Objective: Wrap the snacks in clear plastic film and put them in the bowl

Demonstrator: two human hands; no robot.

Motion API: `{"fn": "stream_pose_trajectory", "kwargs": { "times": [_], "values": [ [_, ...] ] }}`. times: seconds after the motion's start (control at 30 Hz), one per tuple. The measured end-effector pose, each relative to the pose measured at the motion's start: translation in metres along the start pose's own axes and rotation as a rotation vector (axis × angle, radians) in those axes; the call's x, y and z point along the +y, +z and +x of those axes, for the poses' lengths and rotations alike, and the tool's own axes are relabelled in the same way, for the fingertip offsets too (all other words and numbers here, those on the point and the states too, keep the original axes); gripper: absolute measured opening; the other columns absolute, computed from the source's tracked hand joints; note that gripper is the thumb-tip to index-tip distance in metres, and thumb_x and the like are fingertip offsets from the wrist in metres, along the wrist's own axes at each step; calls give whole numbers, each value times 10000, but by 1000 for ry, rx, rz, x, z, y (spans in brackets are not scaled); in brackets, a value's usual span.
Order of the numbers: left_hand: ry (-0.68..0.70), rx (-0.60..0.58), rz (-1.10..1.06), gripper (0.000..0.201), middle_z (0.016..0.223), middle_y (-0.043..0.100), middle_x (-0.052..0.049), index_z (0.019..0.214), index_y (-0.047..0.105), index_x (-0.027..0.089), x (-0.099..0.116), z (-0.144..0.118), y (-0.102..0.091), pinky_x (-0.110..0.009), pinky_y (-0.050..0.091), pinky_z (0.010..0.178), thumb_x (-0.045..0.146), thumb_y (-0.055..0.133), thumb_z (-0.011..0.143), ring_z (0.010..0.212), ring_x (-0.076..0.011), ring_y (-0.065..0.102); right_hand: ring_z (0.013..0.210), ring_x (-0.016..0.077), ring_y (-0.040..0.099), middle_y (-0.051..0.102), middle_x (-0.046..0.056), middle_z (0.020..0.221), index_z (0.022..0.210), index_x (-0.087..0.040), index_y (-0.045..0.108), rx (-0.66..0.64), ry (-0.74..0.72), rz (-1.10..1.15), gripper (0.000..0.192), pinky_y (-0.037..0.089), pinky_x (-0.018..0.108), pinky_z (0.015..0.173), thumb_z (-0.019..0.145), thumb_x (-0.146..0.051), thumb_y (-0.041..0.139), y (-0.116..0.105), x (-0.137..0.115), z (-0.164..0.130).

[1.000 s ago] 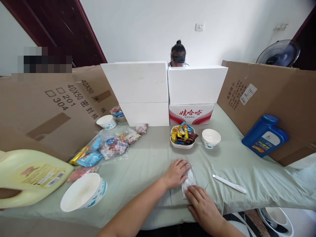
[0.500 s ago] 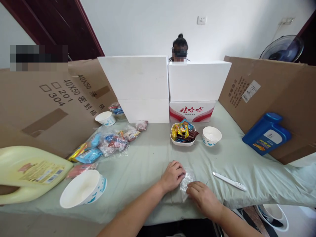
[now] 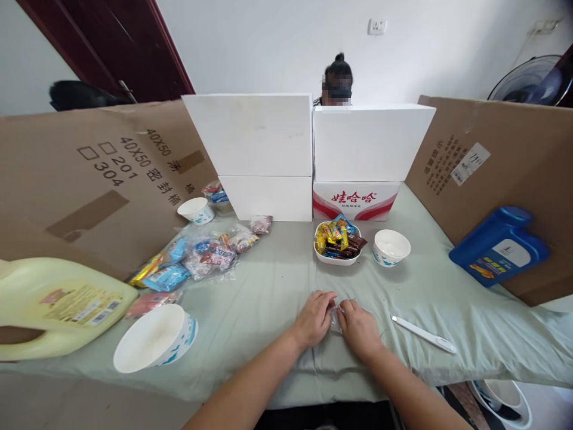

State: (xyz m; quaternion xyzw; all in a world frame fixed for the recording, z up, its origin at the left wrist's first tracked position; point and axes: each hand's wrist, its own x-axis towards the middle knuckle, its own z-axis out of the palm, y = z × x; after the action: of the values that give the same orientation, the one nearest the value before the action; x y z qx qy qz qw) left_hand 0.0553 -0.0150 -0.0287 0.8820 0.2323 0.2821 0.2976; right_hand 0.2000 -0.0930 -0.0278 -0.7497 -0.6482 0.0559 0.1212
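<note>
A crumpled clear plastic bag (image 3: 335,323) lies on the cloth near the front edge, mostly covered by my hands. From its left side, my left hand (image 3: 314,319) holds it with bent fingers. My right hand (image 3: 359,329) is closed on the bag's other side, fingertips close to those of the left. Just to the right rests a white utility knife (image 3: 423,334). Beyond the hands stands a white dish (image 3: 336,261) of wrapped snacks, beside a small paper bowl (image 3: 391,248).
Bagged snacks (image 3: 210,257) lie at the left, near a large paper bowl (image 3: 154,340) and a pale yellow jug (image 3: 67,310). White boxes (image 3: 264,137) wall off the back, with a person (image 3: 339,80) behind them. A blue bottle (image 3: 499,248) leans against the right cardboard (image 3: 505,161).
My right hand has moved forward and closer to the left hand. The plastic bag is now bunched smaller between them. The view has shifted slightly.
</note>
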Motion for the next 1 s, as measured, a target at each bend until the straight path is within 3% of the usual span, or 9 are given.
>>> {"fn": "stream_pose_trajectory", "kwargs": {
  "times": [0.13, 0.27, 0.37, 0.43, 0.5, 0.6, 0.73, 0.87, 1.0],
  "values": [
    [-3, -1, 69, 354, 1019, 554, -86, 1090, 481, 181, 4, 0, 1, -439, 447, 905, 117, 548, 748, 984, -252, 493, 721, 165, 647, 645, 44, 913, 1016, -202, 559, 12, 17, -17, 166, 376, 259, 573, 967, -218, 402, 1, -4, 0],
    [13, 4, 135, 349, 1063, 522, -98, 986, 497, 192, 4, 0, 3, -476, 420, 957, 72, 533, 661, 1052, -275, 470, 757, 199, 646, 643, 103, 1031, 1253, -159, 468, 76, 61, -45, 320, 433, 294, 605, 951, -261, 434, -5, 6, 0],
    [-8, -5, 150, 328, 1132, 509, -108, 924, 517, 194, 4, -1, 4, -490, 409, 984, 65, 541, 623, 1118, -292, 448, 897, 256, 618, 632, 139, 1031, 1178, -127, 534, 220, 55, -107, 286, 470, 367, 761, 917, -208, 449, -16, 19, -2],
    [-21, -1, 153, 344, 1188, 495, -113, 936, 531, 192, 2, -1, 5, -511, 387, 1016, 75, 556, 613, 1172, -309, 423, 1033, 277, 572, 622, 145, 1084, 1113, -141, 579, 329, -51, -104, 258, 440, 421, 893, 906, -165, 427, -19, 22, -6],
    [-27, 15, 133, 409, 1213, 491, -113, 1015, 531, 193, 0, -2, 6, -528, 374, 1033, 97, 572, 619, 1196, -314, 414, 1183, 265, 500, 600, 128, 1197, 1139, -162, 589, 352, -237, -72, 291, 382, 428, 1001, 914, -153, 404, -16, 19, -12],
    [-39, 109, 51, 472, 1212, 502, -116, 1126, 492, 193, -7, -4, 7, -491, 412, 1008, 84, 520, 668, 1168, -277, 462, 1354, 270, 342, 492, 135, 1397, 1336, -131, 486, 230, -448, -82, 446, 300, 428, 1089, 927, -308, 457, 2, 9, -22],
    [-177, 379, -32, 378, 1061, 551, -82, 1050, 489, 203, -18, -3, 4, -361, 491, 861, 30, 396, 727, 990, -199, 555, 1431, 332, 171, 234, 171, 1547, 1483, -78, 264, 34, -419, -116, 862, 201, 488, 1138, 849, -613, 500, 20, 1, -26],
    [-202, 441, -35, 263, 961, 559, -54, 981, 508, 205, -20, 0, 1, -326, 494, 787, 78, 433, 763, 894, -188, 566, 1443, 331, 121, 142, 148, 1566, 1503, -111, 213, -110, -366, -87, 866, 156, 496, 1157, 852, -605, 496, 14, 0, -24],
    [-194, 434, -69, 229, 961, 572, -52, 980, 535, 206, -19, 0, 0, -314, 490, 763, 131, 460, 777, 873, -188, 575, 1436, 313, 173, 158, 125, 1566, 1514, -160, 186, -76, -409, -82, 801, 183, 475, 1154, 874, -506, 521, 11, 1, -32]
  ]
}}
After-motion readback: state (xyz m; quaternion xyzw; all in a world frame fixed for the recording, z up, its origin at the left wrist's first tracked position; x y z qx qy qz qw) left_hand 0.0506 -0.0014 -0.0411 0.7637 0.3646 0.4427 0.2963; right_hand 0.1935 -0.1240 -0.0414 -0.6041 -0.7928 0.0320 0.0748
